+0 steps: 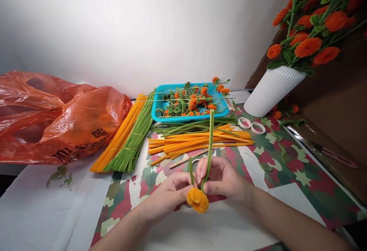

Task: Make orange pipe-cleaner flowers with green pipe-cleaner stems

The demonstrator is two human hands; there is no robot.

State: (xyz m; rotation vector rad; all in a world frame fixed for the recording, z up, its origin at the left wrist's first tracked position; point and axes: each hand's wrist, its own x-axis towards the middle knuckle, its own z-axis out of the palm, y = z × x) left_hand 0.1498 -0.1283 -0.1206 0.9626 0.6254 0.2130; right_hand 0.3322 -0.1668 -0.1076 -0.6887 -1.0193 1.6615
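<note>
A yellow-orange pipe-cleaner flower (197, 200) hangs head-down between my hands, low in the middle of the view. Two green pipe-cleaner ends rise from it, a short one on the left and a long one (211, 136) on the right. My left hand (174, 189) pinches at the base of the flower, around the short end. The fingers of my right hand (219, 178) are closed on the long green pipe cleaner, just above the flower. Behind them lie loose orange pipe cleaners (200, 142) and green pipe cleaners (197, 126).
A blue basket (186, 119) holds several orange flowers with green stems. Left of it are bundled orange and green pipe cleaners (132, 140) and an orange plastic bag (80, 124). Tape rolls (258, 128), a white vase (272, 92) of flowers and a pink cutter (338, 157) are on the right.
</note>
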